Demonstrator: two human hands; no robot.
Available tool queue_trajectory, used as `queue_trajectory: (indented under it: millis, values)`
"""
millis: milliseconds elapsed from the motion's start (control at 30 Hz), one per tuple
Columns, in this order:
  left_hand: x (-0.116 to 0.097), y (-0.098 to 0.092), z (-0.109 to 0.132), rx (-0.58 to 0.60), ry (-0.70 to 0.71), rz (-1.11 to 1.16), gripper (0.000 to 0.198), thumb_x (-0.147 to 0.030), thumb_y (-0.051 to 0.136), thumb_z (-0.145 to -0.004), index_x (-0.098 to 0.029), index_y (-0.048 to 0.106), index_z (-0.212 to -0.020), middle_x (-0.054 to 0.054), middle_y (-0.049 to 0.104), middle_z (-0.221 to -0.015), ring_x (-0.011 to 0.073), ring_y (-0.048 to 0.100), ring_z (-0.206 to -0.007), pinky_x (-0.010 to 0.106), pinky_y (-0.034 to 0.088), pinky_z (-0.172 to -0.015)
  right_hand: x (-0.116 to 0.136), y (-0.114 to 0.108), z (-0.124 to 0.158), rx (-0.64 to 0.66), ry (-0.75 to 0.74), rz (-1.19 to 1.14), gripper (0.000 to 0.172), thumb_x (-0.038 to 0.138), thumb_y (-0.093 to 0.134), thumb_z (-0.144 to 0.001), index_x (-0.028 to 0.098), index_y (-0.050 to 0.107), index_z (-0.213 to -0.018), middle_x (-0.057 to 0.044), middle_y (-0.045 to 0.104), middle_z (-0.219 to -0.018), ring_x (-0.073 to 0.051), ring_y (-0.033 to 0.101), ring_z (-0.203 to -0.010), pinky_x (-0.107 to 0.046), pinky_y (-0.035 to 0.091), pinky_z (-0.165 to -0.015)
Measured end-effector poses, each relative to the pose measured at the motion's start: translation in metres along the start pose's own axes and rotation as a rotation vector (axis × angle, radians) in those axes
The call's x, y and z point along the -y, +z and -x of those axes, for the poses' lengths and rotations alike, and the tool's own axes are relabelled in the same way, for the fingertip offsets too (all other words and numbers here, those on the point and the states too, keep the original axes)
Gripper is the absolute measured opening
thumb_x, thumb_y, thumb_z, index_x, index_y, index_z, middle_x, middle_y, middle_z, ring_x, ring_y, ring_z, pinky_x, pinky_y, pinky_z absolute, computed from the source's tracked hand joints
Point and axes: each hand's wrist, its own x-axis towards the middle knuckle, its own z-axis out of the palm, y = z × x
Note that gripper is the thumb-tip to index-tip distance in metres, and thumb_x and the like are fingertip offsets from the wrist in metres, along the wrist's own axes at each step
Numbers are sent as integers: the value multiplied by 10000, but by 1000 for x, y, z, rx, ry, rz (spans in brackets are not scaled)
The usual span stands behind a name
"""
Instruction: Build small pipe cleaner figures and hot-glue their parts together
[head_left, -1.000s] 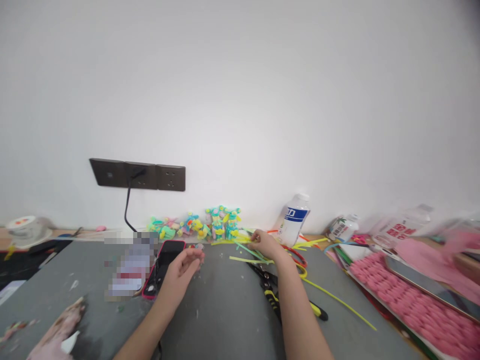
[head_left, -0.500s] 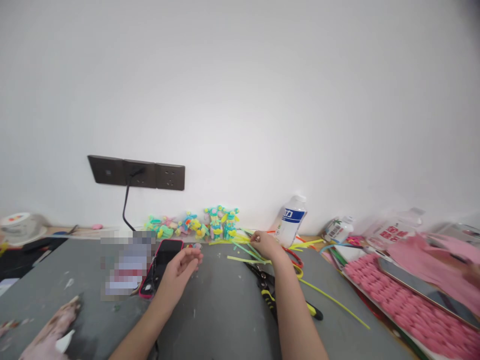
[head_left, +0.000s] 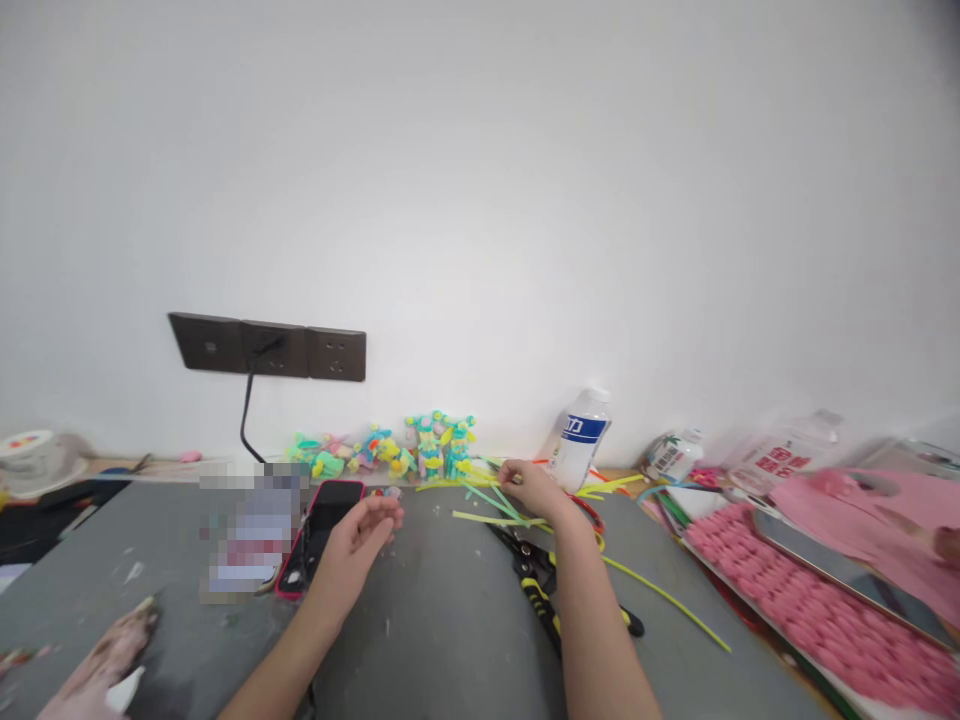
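My right hand (head_left: pixel 529 487) is over a loose bunch of thin yellow and green craft strips (head_left: pixel 487 517). Its fingers are curled in, and whatever they pinch is too small or hidden to make out. My left hand (head_left: pixel 369 530) hovers beside a phone with a pink edge (head_left: pixel 335 493), fingers loosely bent, thumb apart, nothing visible in it. Under my right forearm lie black-and-yellow pliers (head_left: pixel 534 580), partly covered. Just left of the strips, by the wall, stand colourful small craft figures (head_left: pixel 442 445). A long yellow-green strip (head_left: pixel 667 597) stretches right across the grey mat.
Against the wall leans a bottle with a blue label (head_left: pixel 581 440). To the right, a phone (head_left: pixel 847 575) lies on a pink knitted piece (head_left: pixel 795 610). A cable runs from the wall socket (head_left: pixel 274 350). At lower left is a pinkish, smudged object (head_left: pixel 109 650); a white tub (head_left: pixel 37 460) stands behind.
Both hands keep nearly the same place and pose. The whole view has shifted very slightly.
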Motion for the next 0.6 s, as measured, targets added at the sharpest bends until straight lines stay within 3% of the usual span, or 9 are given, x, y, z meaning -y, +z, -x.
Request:
queue_trajectory:
  millis: [300,433,600]
  values:
    - [2,-1,0,6,2,-10,500,-512,816,-586,-163,688,-920,109,749,-940,263,690,-945,338,529,-817,-5,-7,7,124,0,-100,100,164,679,-640,185,582,-639,57,534,-557,-116,495,-541,-218,356,-534]
    - [0,-1,0,9,0,-3,483,-497,827,-575,-165,692,-898,105,752,-930,262,692,-939,329,532,-796,2,-17,12,67,-39,-159,239,305,684,-681,195,497,-581,55,508,-548,-121,482,-558,-228,360,-545]
    - [-1,-1,0,5,0,-7,501,-509,825,-565,-161,691,-901,101,746,-926,255,692,-935,315,529,-790,13,-36,24,-54,-162,-290,307,456,618,-759,206,483,-642,39,565,-594,-128,492,-554,-245,384,-551]
